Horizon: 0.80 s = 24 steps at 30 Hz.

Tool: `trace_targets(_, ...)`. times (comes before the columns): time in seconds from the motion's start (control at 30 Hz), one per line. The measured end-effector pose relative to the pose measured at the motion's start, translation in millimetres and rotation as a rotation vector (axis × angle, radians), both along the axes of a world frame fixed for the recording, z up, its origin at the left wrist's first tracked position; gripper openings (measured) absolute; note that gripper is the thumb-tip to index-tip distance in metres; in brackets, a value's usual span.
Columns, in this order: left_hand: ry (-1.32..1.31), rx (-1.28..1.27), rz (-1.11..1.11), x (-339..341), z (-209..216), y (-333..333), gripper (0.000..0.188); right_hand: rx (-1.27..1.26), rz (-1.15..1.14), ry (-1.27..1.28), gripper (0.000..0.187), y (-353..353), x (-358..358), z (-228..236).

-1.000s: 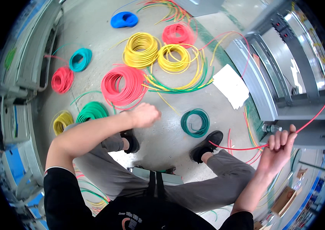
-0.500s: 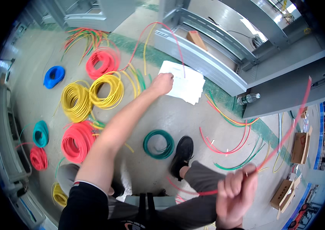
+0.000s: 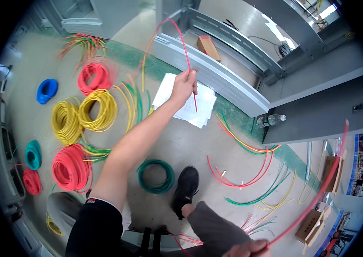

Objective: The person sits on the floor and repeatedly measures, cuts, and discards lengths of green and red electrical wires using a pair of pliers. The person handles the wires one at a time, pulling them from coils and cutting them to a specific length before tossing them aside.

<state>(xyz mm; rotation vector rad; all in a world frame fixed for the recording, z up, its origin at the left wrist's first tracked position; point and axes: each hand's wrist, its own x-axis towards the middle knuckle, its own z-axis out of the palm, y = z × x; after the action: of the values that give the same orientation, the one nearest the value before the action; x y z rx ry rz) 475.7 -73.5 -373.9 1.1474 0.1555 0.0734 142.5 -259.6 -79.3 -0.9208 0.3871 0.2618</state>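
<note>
My left hand [image 3: 184,87] is stretched forward over white paper sheets [image 3: 185,113] on the floor. It is closed on a red wire [image 3: 183,40], whose loose end hangs below the fist over the sheets. The rest of this wire arches up and bends back toward a red coil [image 3: 88,77]. Low in the picture, partly cut off by the edge, my right hand [image 3: 245,249] pinches another length of red wire [image 3: 318,196], which curves up toward the right. Beside my left forearm lie two yellow coils [image 3: 63,124] and a larger red coil [image 3: 68,169].
Cut red wires [image 3: 237,185], green wires [image 3: 254,201] and yellow wires lie curved at the right. A dark green coil [image 3: 140,175] sits near my shoe. Grey cabinet frames [image 3: 215,75] stand ahead, with a plastic bottle [image 3: 271,120] beside them. Cardboard boxes [image 3: 312,225] stand far right.
My left hand has lifted slightly, and the red wire's end now hangs below it. My right hand has dropped toward the lower edge with its wire. The view has shifted a little.
</note>
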Motion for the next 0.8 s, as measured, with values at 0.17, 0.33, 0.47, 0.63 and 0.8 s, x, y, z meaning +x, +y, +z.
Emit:
trace_targets(0.17, -0.065, -0.283, 0.101, -144, 184, 85, 0.034, 0.048, 0.09, -0.054, 0.028, 25, 0, -2)
trace_targets(0.33, -0.387, -0.254, 0.098, -304, 310, 151, 0.033, 0.067, 0.275, -0.066, 0.025, 69, 0, -4)
trace_targets(0.47, -0.601, -0.249, 0.069, -383, 350, 189, 0.035, -0.014, 0.376, -0.173, 0.025, 93, -9, -15)
trace_targets(0.63, -0.249, -0.255, 0.298, -449, 283, 157, 0.031, -0.174, 0.475, -0.301, 0.025, 112, -24, -42)
trace_targets(0.8, 0.19, -0.029, 0.062, -569, 166, 61, 0.029, 0.021, 0.532, -0.149, 0.027, 160, -53, -72)
